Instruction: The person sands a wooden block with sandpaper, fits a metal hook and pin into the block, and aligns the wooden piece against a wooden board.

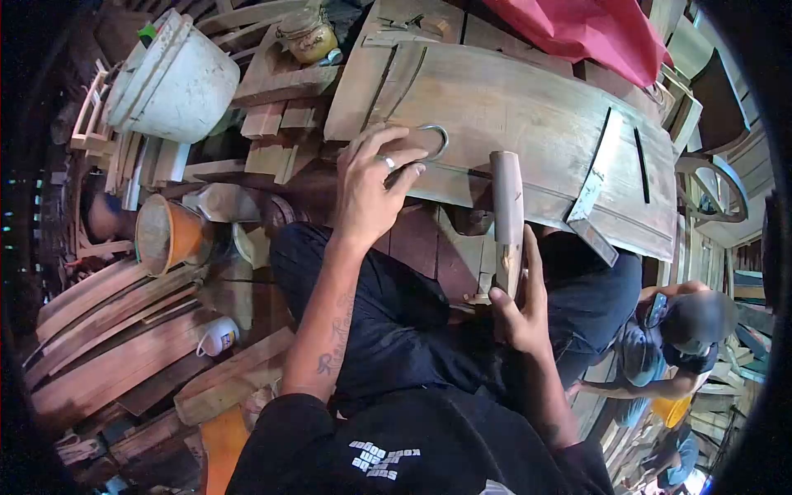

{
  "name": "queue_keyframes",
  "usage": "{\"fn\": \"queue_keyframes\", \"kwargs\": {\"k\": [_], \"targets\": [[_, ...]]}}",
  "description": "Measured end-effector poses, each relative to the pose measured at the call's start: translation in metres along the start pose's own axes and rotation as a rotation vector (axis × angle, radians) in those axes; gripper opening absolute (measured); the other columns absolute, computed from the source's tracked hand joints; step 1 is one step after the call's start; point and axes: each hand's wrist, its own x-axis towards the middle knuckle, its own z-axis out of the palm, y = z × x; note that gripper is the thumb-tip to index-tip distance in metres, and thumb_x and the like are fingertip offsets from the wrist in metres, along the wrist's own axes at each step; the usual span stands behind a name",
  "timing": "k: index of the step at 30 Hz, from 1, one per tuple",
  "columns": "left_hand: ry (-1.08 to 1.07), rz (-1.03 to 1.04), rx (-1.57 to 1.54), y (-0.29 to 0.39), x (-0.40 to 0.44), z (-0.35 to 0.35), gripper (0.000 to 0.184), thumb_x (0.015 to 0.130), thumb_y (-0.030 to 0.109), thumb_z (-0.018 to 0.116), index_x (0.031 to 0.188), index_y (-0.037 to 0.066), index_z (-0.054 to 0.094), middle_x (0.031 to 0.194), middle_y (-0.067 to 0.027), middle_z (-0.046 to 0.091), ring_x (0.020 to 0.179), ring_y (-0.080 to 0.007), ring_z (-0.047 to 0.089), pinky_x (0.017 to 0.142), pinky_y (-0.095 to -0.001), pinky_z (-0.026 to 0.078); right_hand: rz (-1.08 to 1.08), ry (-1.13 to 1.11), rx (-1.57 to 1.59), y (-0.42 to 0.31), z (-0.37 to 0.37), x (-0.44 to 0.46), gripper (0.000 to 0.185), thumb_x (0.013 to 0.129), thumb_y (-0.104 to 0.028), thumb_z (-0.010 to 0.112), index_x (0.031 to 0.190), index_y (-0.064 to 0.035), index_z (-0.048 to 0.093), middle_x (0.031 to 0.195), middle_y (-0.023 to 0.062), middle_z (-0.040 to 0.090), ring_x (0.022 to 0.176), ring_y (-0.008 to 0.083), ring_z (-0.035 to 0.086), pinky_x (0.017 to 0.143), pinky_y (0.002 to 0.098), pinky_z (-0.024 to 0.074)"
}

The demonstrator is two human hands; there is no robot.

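My left hand [375, 177] is raised over the near left edge of a wide wooden board [528, 115]. Its fingers are closed on a curved metal hook [443, 147], whose bend sticks out to the right past the fingertips. In my right hand [525, 309] is a smooth, rounded wooden piece [506, 198], held upright by its narrower, rougher lower end. What exact part this is I cannot tell. A try square [592, 186] lies across the board's right side, its stock overhanging the near edge. Beside it rests a thin dark strip [642, 165].
Left of me stand a white bucket [181, 87], an orange bucket [169, 235], a small white cup [218, 337] and stacked planks [124, 330]. A jar [307, 37] sits beyond, and pink cloth [594, 37] covers the far side. Another person [672, 346] crouches at the right.
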Motion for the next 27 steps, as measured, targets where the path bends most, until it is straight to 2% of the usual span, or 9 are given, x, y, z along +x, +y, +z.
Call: {"fn": "queue_keyframes", "kwargs": {"k": [3,5,9,10,13,17,18,21,27], "targets": [[0.042,0.045,0.057,0.01,-0.001,-0.001,0.018,0.091,0.013,0.078,0.109,0.011,0.082,0.122,-0.0107,0.072,0.12,-0.0332,0.064,0.109,-0.0454,0.045,-0.005,0.008,-0.029,-0.008,0.006,0.004,0.103,0.09,-0.024,0.072,0.169,0.0026,0.012,0.173,0.0245,0.024,0.16,0.032,0.025,0.13,0.0441,0.0207],[-0.018,-0.076,0.063,0.022,-0.004,-0.006,0.018,0.093,0.012,0.075,0.111,0.01,0.079,0.115,-0.0096,0.074,0.117,-0.0317,0.064,0.109,-0.0456,0.044,0.005,0.01,-0.037,-0.009,0.005,0.006,0.104,0.091,-0.029,0.071,0.169,0.0036,0.012,0.172,0.024,0.025,0.16,0.0315,0.025,0.129,0.0427,0.0204],[0.024,-0.119,-0.087,0.029,-0.031,-0.004,0.018,0.1,0.009,0.067,0.115,0.003,0.074,0.1,-0.0134,0.073,0.09,-0.0272,0.068,0.086,-0.0393,0.052,-0.004,-0.033,-0.096,-0.011,0.0,0.005,0.099,0.092,-0.033,0.061,0.169,0.0045,0.011,0.171,0.0313,0.025,0.16,0.0401,0.028,0.129,0.0462,0.0218],[-0.013,-0.188,-0.175,0.03,-0.042,-0.003,0.02,0.106,0.01,0.061,0.12,0.0,0.07,0.091,-0.0123,0.07,0.077,-0.0201,0.064,0.074,-0.0331,0.052,-0.015,-0.038,-0.104,-0.01,-0.001,0.006,0.098,0.092,-0.033,0.06,0.169,0.0047,0.011,0.171,0.0319,0.025,0.16,0.0401,0.028,0.129,0.0464,0.0218],[-0.091,-0.384,-0.359,0.036,-0.068,-0.002,0.024,0.109,0.011,0.055,0.127,-0.002,0.064,0.088,-0.0073,0.066,0.075,-0.0143,0.06,0.072,-0.0295,0.05,-0.006,-0.042,-0.081,-0.011,-0.001,0.005,0.098,0.09,-0.031,0.058,0.168,0.0051,0.012,0.172,0.0306,0.024,0.161,0.0387,0.025,0.129,0.0457,0.0206],[-0.022,-0.504,-0.845,0.056,-0.081,0.002,0.021,0.114,0.022,0.046,0.114,0.004,0.055,0.082,0.0016,0.053,0.068,-0.011,0.047,0.065,-0.0283,0.045,0.029,-0.034,0.009,-0.01,-0.004,0.0,0.094,0.094,-0.033,0.059,0.168,0.0054,0.015,0.174,0.0262,0.023,0.162,0.0372,0.021,0.13,0.0453,0.0182],[-0.023,-0.55,-1.073,0.063,-0.078,0.004,0.024,0.115,0.03,0.044,0.107,0.01,0.051,0.079,0.0042,0.043,0.066,-0.0085,0.039,0.06,-0.0266,0.04,0.014,-0.009,-0.012,-0.01,-0.002,-0.001,0.094,0.097,-0.038,0.059,0.168,0.0055,0.016,0.173,0.0265,0.024,0.162,0.0371,0.022,0.13,0.0458,0.0187],[0.055,-0.697,-1.291,0.063,-0.08,0.021,0.028,0.116,0.036,0.043,0.103,0.012,0.048,0.078,0.0055,0.037,0.065,-0.0068,0.036,0.056,-0.0248,0.036,-0.01,0.027,0.004,-0.002,0.001,-0.002,0.096,0.1,-0.046,0.065,0.167,0.0059,0.019,0.17,0.0272,0.029,0.159,0.0358,0.028,0.129,0.0467,0.0228],[0.043,-0.638,-1.105,0.06,-0.091,0.034,0.033,0.118,0.037,0.041,0.103,0.01,0.053,0.074,0.0092,0.035,0.062,-0.0025,0.032,0.054,-0.022,0.033,-0.078,0.028,-0.11,-0.016,0.032,0.005,0.089,0.096,-0.023,0.073,0.164,0.006,0.023,0.155,0.0309,0.049,0.144,0.0364,0.051,0.121,0.0452,0.0386]]}}
